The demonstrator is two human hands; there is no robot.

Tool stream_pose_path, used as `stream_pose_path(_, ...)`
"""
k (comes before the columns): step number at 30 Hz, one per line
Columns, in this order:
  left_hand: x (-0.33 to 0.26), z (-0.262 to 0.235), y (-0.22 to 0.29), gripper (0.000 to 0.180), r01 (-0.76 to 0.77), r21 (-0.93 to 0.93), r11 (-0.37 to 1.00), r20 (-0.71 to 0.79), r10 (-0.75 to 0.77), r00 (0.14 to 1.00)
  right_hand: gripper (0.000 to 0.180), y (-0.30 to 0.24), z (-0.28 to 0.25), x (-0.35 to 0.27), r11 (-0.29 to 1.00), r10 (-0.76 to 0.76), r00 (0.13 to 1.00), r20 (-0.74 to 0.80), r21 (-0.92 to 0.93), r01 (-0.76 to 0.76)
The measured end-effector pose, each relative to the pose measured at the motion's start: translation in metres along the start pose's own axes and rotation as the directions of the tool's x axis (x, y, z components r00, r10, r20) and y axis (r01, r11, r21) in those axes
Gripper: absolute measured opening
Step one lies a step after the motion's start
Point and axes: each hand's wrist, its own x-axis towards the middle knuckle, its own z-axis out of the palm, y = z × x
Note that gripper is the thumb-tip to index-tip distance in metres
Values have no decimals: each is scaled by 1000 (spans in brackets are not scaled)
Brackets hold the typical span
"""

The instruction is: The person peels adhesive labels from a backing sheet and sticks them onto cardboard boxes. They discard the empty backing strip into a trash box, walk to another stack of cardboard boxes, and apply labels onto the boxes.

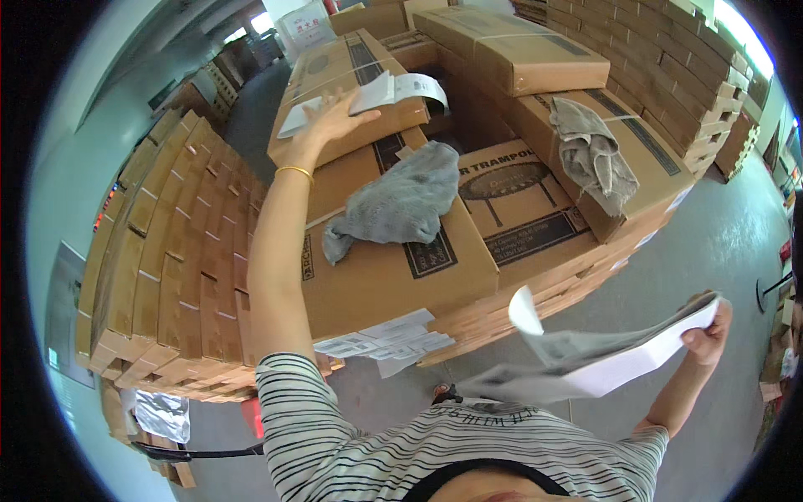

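Observation:
My left hand (336, 120) reaches far forward with its fingers spread over a strip of white labels (374, 92). That strip lies across the top of a long cardboard box (341, 63), and its right end curls up. At the lower right, my right hand (709, 336) is closed on the edge of a sheaf of printed label sheets (619, 365). The sheets hang down toward my body, partly blurred, with one end curling up. Between my arms, a crumpled grey cloth (401, 201) rests on a nearer cardboard box (385, 289).
A second, brownish cloth (590, 151) drapes over a box at the right. Another long box (514, 50) lies on top at the back. White labels (385, 341) hang at the near box edge. Tall carton stacks (167, 251) stand left, and more cartons (648, 63) back right.

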Motion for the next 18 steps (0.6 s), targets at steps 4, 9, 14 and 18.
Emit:
stream_pose_path(4,-36,-27,48,96,-256,110,960,-422,278,863,29,3,33,40,978,-107,934,340,-132,160)
stream_pose_path(9,-186,-76,184,107,-614,-757,221,-334,678,655,31,-7,76,122,918,-359,666,653,120,377)
stream_pose_path(14,-281,-61,193,98,-857,-370,358,-488,710,507,36,-7,119,163,918,-212,727,653,388,-81)
stream_pose_path(18,-331,-48,186,83,-444,615,652,-393,742,543,41,12,141,177,737,-251,689,680,595,-320)
